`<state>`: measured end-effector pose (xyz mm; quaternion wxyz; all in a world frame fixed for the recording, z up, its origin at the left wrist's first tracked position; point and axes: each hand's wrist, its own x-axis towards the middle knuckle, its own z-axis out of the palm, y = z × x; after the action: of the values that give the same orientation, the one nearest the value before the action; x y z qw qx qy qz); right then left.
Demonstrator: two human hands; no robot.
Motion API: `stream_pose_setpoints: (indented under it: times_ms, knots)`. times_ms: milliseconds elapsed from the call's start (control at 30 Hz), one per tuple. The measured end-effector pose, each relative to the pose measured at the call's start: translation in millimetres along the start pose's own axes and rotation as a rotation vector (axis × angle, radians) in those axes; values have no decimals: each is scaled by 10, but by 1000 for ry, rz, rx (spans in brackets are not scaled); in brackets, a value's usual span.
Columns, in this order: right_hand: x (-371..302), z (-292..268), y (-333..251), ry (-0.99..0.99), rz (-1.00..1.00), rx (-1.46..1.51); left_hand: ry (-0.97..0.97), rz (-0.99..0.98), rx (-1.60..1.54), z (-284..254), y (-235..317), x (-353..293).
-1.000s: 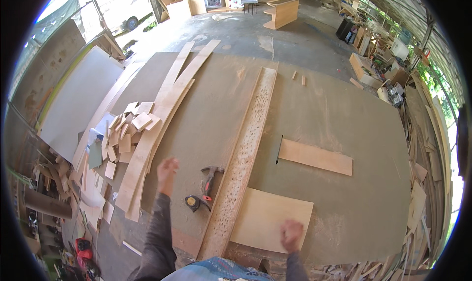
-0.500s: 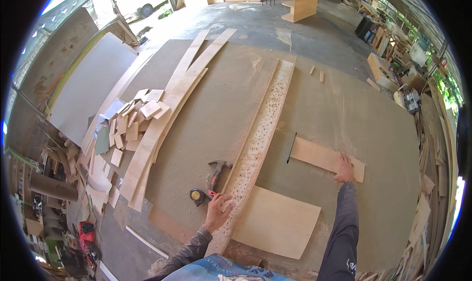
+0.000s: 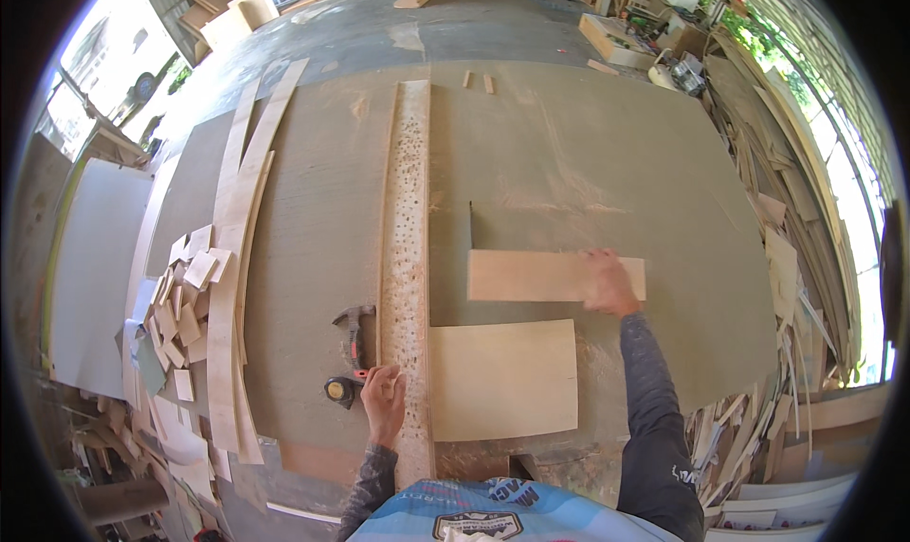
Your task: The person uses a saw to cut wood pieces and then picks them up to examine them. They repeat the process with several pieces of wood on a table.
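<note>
My right hand (image 3: 610,282) spans a rectangular plywood board (image 3: 526,275) and grips it near its right end; the hand is slightly blurred. Next to the board's far left corner, a thin dark blade or slot (image 3: 471,222) shows in the brown tabletop (image 3: 313,210). My left hand (image 3: 384,400), loosely curled and with nothing visible in it, is at the left edge of a long, speckled wooden strip (image 3: 406,220). Just beyond it lies a claw hammer (image 3: 355,338), with a round tape measure (image 3: 337,389) to its left.
A wider plywood sheet (image 3: 502,381) lies against the strip, nearer me than the board. Long plywood strips (image 3: 227,324) and a heap of small offcuts (image 3: 180,305) occupy the left side. Two small sticks (image 3: 488,84) lie farther back. Scrap wood (image 3: 796,220) is piled along the right.
My view has swung rightward. The plywood board has come nearer me relative to the dark slot, with my right hand on it. My left hand's fingers are more curled beside the strip.
</note>
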<state>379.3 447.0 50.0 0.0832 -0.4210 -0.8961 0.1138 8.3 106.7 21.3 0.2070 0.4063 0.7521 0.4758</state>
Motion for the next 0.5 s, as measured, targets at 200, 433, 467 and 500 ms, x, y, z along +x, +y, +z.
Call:
stream_pose_setpoints:
  times_ms: [200, 433, 467, 500]
  knots:
    - [79, 287, -512, -213, -36, -19, -113, 71, -33, 153, 292, 154]
    - [238, 440, -463, -318, -75, -26, -172, 80, 9, 192, 270, 12]
    - [240, 435, -436, -324, -72, -20, -185, 81, 14, 204, 262, -4]
    - [253, 442, -444, -333, -75, -12, -193, 78, 24, 196, 253, -27]
